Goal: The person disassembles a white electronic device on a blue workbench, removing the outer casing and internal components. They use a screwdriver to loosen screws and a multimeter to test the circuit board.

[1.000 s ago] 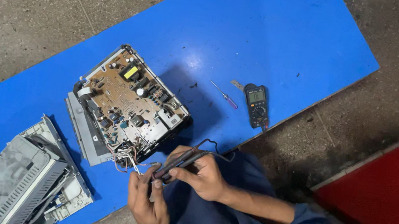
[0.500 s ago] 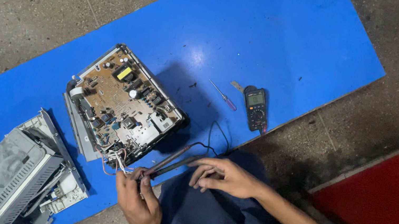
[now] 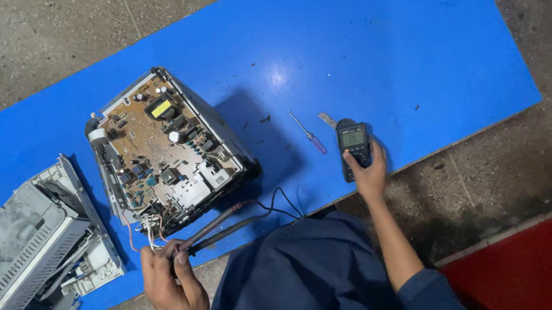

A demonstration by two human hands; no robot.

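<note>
Nearest the body, at the bottom edge, the left hand is closed around 2 probe leads, fingers and thumb pinching their lower ends. Just beyond its fingertips the probe tips meet a bundle of thin wires hanging from an opened chassis with a brown circuit board, tilted on the blue mat. To the outer side of this hand lies a grey plastic housing, apart from the chassis. A thin black cable runs from the leads across the mat's edge toward the other hand. Farther off, the right hand stretches out, fingers closed loosely on the lower end of a dark handheld multimeter lying flat on the mat. Just beyond that meter, toward the chassis, rests a small screwdriver with a purple handle.
</note>
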